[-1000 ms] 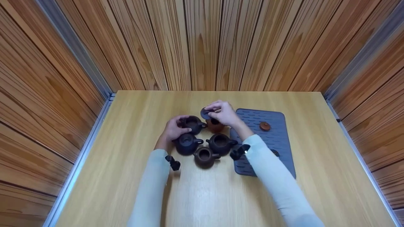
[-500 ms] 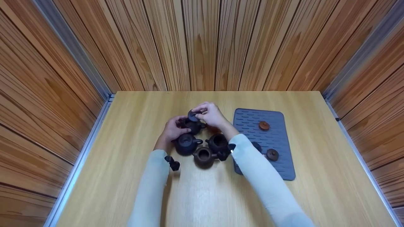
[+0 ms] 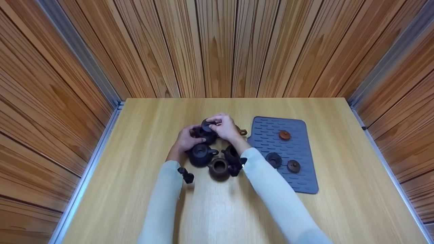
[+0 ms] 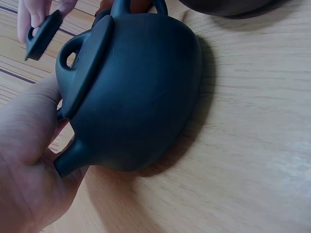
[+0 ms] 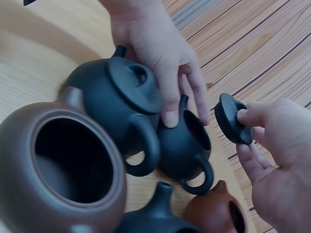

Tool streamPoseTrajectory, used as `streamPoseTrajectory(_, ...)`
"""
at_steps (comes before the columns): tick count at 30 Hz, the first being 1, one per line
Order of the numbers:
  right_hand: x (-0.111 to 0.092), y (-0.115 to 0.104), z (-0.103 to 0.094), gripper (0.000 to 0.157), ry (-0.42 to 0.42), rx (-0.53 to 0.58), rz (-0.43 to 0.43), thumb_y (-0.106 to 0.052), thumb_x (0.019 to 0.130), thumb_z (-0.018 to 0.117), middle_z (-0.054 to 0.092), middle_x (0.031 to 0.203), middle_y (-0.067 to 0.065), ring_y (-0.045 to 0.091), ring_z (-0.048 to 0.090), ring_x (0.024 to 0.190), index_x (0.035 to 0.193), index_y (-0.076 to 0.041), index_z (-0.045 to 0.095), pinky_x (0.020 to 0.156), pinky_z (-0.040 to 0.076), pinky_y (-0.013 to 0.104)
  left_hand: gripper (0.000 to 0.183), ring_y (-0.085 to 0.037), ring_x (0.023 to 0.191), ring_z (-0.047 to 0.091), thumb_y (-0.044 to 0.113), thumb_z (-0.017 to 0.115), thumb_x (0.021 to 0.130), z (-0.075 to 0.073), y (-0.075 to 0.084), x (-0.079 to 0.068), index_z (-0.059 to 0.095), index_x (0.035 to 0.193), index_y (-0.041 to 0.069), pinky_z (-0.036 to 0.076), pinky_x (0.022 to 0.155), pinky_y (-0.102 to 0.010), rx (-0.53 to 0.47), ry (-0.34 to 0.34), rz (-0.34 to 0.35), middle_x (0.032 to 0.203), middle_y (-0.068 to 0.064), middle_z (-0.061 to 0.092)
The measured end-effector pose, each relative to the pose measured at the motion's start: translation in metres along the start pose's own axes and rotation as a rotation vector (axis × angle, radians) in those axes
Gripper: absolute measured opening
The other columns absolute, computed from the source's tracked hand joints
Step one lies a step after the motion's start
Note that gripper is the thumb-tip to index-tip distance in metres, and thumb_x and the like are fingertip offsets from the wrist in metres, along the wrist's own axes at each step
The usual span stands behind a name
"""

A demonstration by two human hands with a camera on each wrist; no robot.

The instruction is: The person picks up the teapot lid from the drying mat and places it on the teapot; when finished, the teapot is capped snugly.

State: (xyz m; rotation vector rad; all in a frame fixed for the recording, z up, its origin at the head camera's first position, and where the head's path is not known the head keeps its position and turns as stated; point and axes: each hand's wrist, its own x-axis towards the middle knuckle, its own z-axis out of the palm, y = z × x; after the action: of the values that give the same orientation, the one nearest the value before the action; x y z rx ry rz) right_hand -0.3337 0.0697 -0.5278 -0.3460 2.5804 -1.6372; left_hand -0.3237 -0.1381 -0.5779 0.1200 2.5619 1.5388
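Observation:
My left hand (image 3: 186, 139) grips a small dark teapot (image 5: 182, 145) at the back left, thumb on its near side and fingers behind. That pot's mouth is uncovered. Between thumb and fingers, my right hand (image 3: 226, 128) pinches a dark round lid (image 5: 232, 119) by its knob. The lid is tilted, close beside the uncovered mouth in the right wrist view. Just in front of that pot stands a larger dark teapot (image 4: 141, 92) with its lid on. Its spout overlaps my left palm in the left wrist view.
A lidless brown teapot (image 3: 219, 171) and another dark one (image 3: 230, 154) stand nearer me. A reddish-brown teapot (image 5: 214, 211) is mostly behind my right hand in the head view. On the grey mat (image 3: 281, 123) lie a reddish lid (image 3: 284, 135), a dark lid (image 3: 273, 160) and a brown lid (image 3: 293, 166).
My right hand has carried the dark lid left, from above the reddish-brown teapot to the dark teapot's mouth, and dipped slightly. The left hand keeps its grip in the same place.

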Motion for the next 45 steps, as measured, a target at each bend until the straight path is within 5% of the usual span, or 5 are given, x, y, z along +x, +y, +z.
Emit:
streamPoseTrajectory(16, -0.003, 0.019, 0.016, 0.027, 0.03, 0.015, 0.017, 0.004, 0.101, 0.076, 0.073, 0.139, 0.023, 0.04, 0.071, 0.132, 0.126, 0.0, 0.084, 0.114, 0.061, 0.047, 0.06, -0.041, 0.145, 0.062, 0.005, 0.086, 0.095, 0.0, 0.003, 0.0, 0.068, 0.153, 0.008, 0.044, 0.131, -0.054, -0.022, 0.0, -0.029, 0.155, -0.024, 0.068)
streamPoseTrajectory(20, -0.003, 0.018, 0.016, 0.026, 0.032, 0.012, 0.009, 0.003, 0.101, 0.076, 0.073, 0.138, 0.023, 0.04, 0.071, 0.131, 0.126, 0.0, 0.084, 0.114, 0.061, 0.047, 0.061, -0.038, 0.147, 0.062, 0.009, 0.089, 0.095, 0.001, -0.006, 0.008, 0.068, 0.153, 0.011, 0.044, 0.132, -0.051, -0.021, -0.005, -0.009, 0.155, -0.021, 0.068)
streamPoseTrajectory(45, -0.007, 0.015, 0.026, 0.026, 0.045, -0.023, -0.003, 0.001, 0.103, 0.077, 0.072, 0.142, 0.021, 0.039, 0.071, 0.134, 0.127, -0.003, 0.084, 0.115, 0.061, 0.046, 0.062, -0.044, 0.146, 0.064, 0.003, 0.086, 0.096, 0.002, -0.001, -0.001, 0.064, 0.154, 0.0, 0.047, 0.13, -0.053, -0.047, 0.018, -0.015, 0.154, -0.027, 0.068)
